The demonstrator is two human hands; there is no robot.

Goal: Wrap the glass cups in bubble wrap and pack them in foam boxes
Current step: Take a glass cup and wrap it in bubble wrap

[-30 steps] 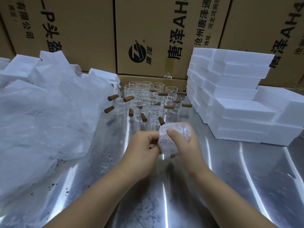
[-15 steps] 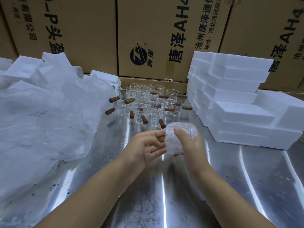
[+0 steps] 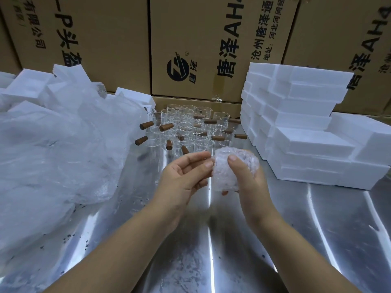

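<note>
My right hand [image 3: 246, 180] grips a cup bundled in bubble wrap [image 3: 224, 174], thumb on its front, held above the steel table. The glass inside is hidden by the wrap. My left hand [image 3: 184, 176] is beside it, palm up, fingers relaxed, fingertips just touching the bundle's left edge. Behind the hands stand several bare glass cups with brown wooden handles [image 3: 186, 130]. White foam boxes [image 3: 296, 132] are stacked at the right.
A large heap of bubble wrap [image 3: 59, 149] covers the table's left side, with foam pieces [image 3: 27, 85] behind it. Brown cardboard cartons [image 3: 201, 45] form a wall at the back. The shiny metal table [image 3: 211, 250] stretches toward me.
My left hand has let go of the bundle and opened, palm up. My right hand has lifted the wrapped cup slightly up and to the right.
</note>
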